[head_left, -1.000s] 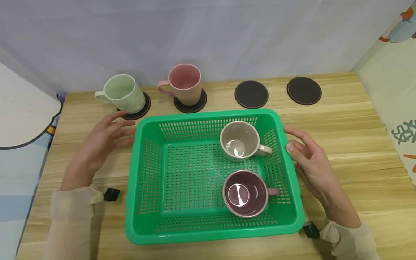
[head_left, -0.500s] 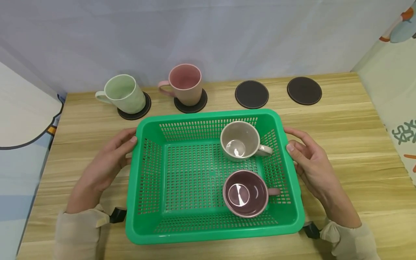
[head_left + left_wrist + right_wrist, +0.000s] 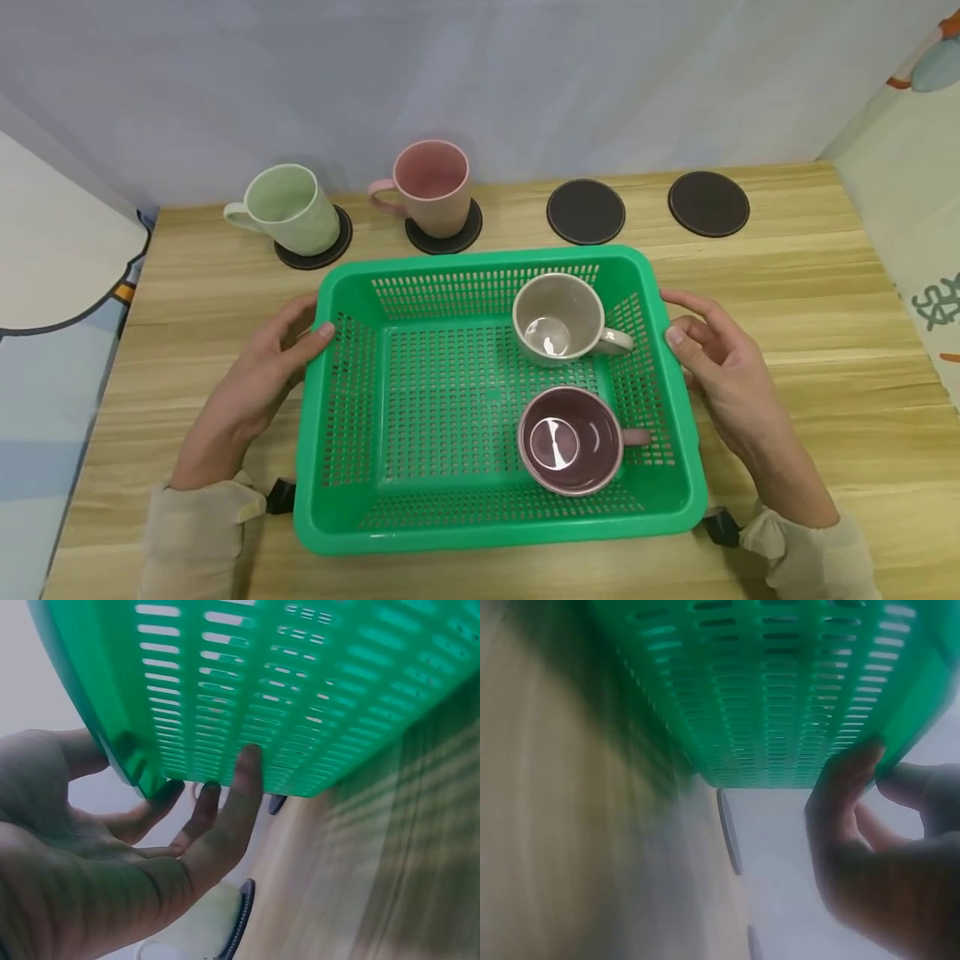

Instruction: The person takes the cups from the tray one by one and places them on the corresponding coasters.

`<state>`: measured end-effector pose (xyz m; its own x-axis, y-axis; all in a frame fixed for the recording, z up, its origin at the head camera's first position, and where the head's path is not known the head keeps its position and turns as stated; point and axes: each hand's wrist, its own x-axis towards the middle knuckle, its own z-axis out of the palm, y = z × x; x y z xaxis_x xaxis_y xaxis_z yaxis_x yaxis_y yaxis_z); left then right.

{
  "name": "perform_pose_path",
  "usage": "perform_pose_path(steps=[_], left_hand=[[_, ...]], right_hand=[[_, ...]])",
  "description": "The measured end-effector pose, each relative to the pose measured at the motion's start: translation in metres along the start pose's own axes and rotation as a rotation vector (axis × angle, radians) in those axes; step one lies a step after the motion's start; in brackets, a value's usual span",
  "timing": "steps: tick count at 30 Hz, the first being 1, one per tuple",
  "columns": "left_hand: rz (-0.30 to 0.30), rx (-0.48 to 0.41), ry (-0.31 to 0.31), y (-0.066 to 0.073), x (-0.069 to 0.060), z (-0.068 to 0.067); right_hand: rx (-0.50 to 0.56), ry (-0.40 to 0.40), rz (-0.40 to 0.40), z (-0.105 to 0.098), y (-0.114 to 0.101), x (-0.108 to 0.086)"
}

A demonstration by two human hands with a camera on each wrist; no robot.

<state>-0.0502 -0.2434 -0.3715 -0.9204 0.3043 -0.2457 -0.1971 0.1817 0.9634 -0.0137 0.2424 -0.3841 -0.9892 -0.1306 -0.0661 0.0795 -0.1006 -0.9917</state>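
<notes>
A green plastic basket (image 3: 442,540) with slotted sides stands on the table between both hands. My left hand (image 3: 255,383) grips its left rim, thumb over the top; in the left wrist view the fingers (image 3: 236,810) lie under the rim along the outer wall. On the opposite side my right hand (image 3: 731,375) pinches the right rim, thumb above and fingers below. Inside the basket, at its right side, are a greyish-white mug (image 3: 558,317) and, nearer me, a mauve mug (image 3: 570,442). Both handles point right.
Along the back edge, a pale green mug (image 3: 292,208) and a pink mug (image 3: 431,187) stand on dark round coasters. Two bare coasters, one (image 3: 586,212) and another (image 3: 708,204), lie farther right. A pale cloth (image 3: 510,83) hangs behind the wood-grain table (image 3: 825,333).
My left hand has come away from near the pale green mug and taken hold of the basket's left rim. The right hand keeps its grip. The whole view has shifted slightly.
</notes>
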Motion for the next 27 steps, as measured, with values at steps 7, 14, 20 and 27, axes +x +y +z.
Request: perform_pose_path(steps=[7, 14, 20, 27], left_hand=[[-0.016, 0.010, 0.043, 0.001, -0.002, 0.000], [-0.018, 0.021, 0.075, 0.004, -0.002, 0.005], [-0.007, 0.029, 0.101, 0.006, -0.002, 0.008], [-0.021, 0.039, 0.109, 0.009, -0.003, 0.009]], right_hand=[[-0.427, 0.134, -0.117, 0.007, -0.002, -0.005], [-0.864, 0.122, -0.476, 0.010, -0.013, 0.001], [-1.052, 0.001, -0.661, 0.012, -0.022, 0.013], [-1.183, -0.141, -0.654, 0.019, -0.023, 0.020]])
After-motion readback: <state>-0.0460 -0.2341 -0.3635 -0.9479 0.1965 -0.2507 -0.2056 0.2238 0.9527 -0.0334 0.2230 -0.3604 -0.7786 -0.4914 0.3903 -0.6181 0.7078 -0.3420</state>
